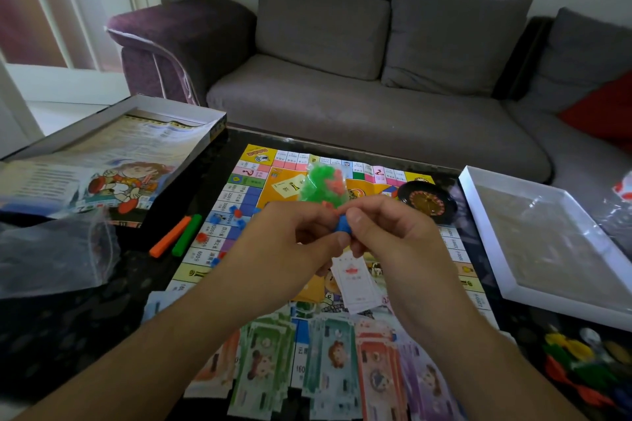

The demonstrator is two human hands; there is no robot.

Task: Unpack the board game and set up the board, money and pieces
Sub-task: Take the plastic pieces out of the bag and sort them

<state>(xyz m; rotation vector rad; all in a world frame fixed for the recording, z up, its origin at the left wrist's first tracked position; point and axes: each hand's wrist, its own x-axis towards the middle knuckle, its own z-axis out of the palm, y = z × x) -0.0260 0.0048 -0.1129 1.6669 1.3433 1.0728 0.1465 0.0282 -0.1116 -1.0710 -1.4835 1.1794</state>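
The colourful game board lies open on the dark table. Above its middle, my left hand and my right hand meet, and together they pinch a small blue plastic piece; an orange bit shows just above it. A clear bag of green and red pieces lies on the board behind my hands. Small blue and red pieces are scattered on the board's left side. Stacks of play money lie along the near edge. A white card lies under my right hand.
A black roulette wheel sits on the board's right. An orange stick and a green stick lie at left. The box lid with a leaflet is far left, a clear bag below it, a white tray right, coloured pieces near right, a sofa behind.
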